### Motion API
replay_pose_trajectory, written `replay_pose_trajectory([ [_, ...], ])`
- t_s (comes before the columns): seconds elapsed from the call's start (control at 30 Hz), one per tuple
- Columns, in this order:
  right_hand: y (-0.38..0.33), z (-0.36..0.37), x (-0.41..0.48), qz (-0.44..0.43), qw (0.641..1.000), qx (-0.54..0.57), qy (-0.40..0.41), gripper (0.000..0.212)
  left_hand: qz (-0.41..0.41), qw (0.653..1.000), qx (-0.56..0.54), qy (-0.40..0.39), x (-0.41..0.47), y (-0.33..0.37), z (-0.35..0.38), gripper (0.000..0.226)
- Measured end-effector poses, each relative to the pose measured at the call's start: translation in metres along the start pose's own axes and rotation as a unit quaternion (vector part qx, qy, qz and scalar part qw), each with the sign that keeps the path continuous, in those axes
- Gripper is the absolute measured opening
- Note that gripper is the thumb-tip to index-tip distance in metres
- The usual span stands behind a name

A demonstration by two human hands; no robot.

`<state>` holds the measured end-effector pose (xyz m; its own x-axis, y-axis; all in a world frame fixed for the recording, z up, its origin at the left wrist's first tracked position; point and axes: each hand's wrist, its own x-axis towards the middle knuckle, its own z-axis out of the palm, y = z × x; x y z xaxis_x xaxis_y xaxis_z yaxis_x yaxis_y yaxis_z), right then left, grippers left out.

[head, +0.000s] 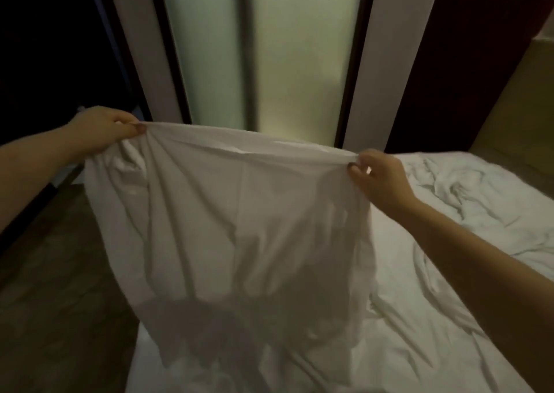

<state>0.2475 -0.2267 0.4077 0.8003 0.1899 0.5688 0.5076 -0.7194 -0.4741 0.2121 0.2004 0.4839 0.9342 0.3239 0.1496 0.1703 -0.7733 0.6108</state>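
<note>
Over rumpled white bed [434,317], left hand [103,128] and right hand [379,176] pinch a white cloth pillowcase [233,227] by its top edge; it hangs lengthwise downward.

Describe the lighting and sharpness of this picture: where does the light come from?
Head view: dim room; light comes through the frosted glass behind the white cloth, which the left hand and right hand pinch; the cloth's lower part is shadowed; everything looks slightly soft.
</note>
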Motion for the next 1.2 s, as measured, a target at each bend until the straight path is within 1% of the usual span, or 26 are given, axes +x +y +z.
replay_pose_trajectory([
  [0.1, -0.012, -0.034, 0.048, -0.024, 0.996, -0.055, 0.070, 0.025, 0.027, 0.998, -0.056, 0.018, -0.001, 0.017, -0.004, 0.030],
  [0.17, -0.020, -0.039, 0.054, -0.047, 0.993, -0.067, 0.082, 0.021, 0.047, 0.994, -0.091, 0.036, -0.006, 0.025, -0.009, 0.025],
  [0.23, -0.022, -0.025, 0.034, -0.104, 0.987, -0.120, 0.035, 0.028, 0.062, 0.992, -0.098, 0.047, -0.013, 0.028, -0.011, 0.022],
  [0.3, -0.015, -0.002, -0.002, -0.161, 0.969, -0.181, -0.045, 0.037, 0.080, 0.994, -0.062, 0.044, -0.019, 0.024, -0.008, 0.018],
  [0.37, -0.007, 0.018, -0.037, -0.173, 0.960, -0.204, -0.086, 0.043, 0.089, 0.996, -0.015, 0.027, -0.025, 0.019, 0.000, 0.016],
  [0.43, 0.000, 0.040, -0.066, -0.163, 0.965, -0.192, -0.077, 0.043, 0.083, 0.996, 0.010, 0.012, -0.030, 0.012, 0.010, 0.015],
  [0.53, 0.007, 0.067, -0.096, -0.148, 0.973, -0.173, -0.037, 0.038, 0.066, 0.998, 0.018, 0.007, -0.030, 0.004, 0.019, 0.019],
  [0.63, 0.006, 0.079, -0.126, -0.197, 0.969, -0.150, 0.020, 0.027, 0.059, 0.998, 0.009, 0.014, -0.030, 0.003, 0.017, 0.019],
  [0.73, 0.002, 0.089, -0.145, -0.210, 0.969, -0.125, 0.029, 0.028, 0.049, 0.999, 0.011, 0.016, -0.026, 0.003, 0.018, 0.013],
  [0.77, 0.000, 0.091, -0.148, -0.204, 0.973, -0.103, 0.015, 0.032, 0.046, 0.999, 0.011, 0.014, -0.024, 0.001, 0.017, 0.013],
  [0.8, -0.005, 0.089, -0.148, -0.176, 0.983, -0.044, -0.006, 0.038, 0.041, 0.999, 0.009, 0.014, -0.022, -0.002, 0.016, 0.014],
  [0.83, -0.012, 0.082, -0.144, -0.108, 0.992, 0.057, -0.028, 0.041, 0.036, 0.999, 0.005, 0.017, -0.019, -0.004, 0.014, 0.014],
  [0.87, -0.020, 0.069, -0.137, -0.017, 0.980, 0.192, -0.047, 0.041, 0.030, 0.999, 0.000, 0.023, -0.015, -0.007, 0.012, 0.015],
  [0.9, -0.028, 0.056, -0.130, 0.073, 0.930, 0.356, -0.055, 0.040, 0.021, 0.999, -0.003, 0.033, -0.010, -0.010, 0.010, 0.016],
  [0.93, -0.032, 0.044, -0.123, 0.127, 0.870, 0.473, -0.053, 0.039, 0.015, 0.999, -0.002, 0.043, -0.005, -0.013, 0.009, 0.016],
  [0.97, -0.033, 0.032, -0.117, 0.139, 0.831, 0.534, -0.073, 0.043, 0.011, 0.999, 0.003, 0.053, -0.001, -0.015, 0.007, 0.015],
  [1.0, -0.035, 0.023, -0.112, 0.124, 0.822, 0.543, -0.114, 0.049, 0.008, 0.998, 0.000, 0.065, 0.004, -0.016, 0.006, 0.015],
  [1.03, -0.035, 0.018, -0.107, 0.090, 0.841, 0.502, -0.181, 0.049, 0.002, 0.997, -0.014, 0.079, 0.009, -0.017, 0.004, 0.016],
  [1.07, -0.035, 0.018, -0.107, 0.043, 0.883, 0.378, -0.274, 0.044, -0.005, 0.995, -0.031, 0.093, 0.013, -0.016, 0.002, 0.017],
  [1.1, -0.031, 0.024, -0.111, 0.005, 0.907, 0.229, -0.353, 0.037, -0.013, 0.994, -0.042, 0.100, 0.017, -0.015, 0.000, 0.019],
  [1.13, -0.028, 0.032, -0.115, -0.005, 0.908, 0.110, -0.405, 0.033, -0.018, 0.994, -0.047, 0.100, 0.022, -0.015, 0.000, 0.021],
  [1.17, -0.022, 0.040, -0.121, 0.004, 0.900, 0.040, -0.433, 0.030, -0.020, 0.994, -0.046, 0.098, 0.026, -0.017, 0.001, 0.025],
  [1.2, -0.017, 0.046, -0.128, 0.018, 0.887, -0.006, -0.461, 0.029, -0.019, 0.994, -0.042, 0.098, 0.029, -0.018, 0.003, 0.029],
])
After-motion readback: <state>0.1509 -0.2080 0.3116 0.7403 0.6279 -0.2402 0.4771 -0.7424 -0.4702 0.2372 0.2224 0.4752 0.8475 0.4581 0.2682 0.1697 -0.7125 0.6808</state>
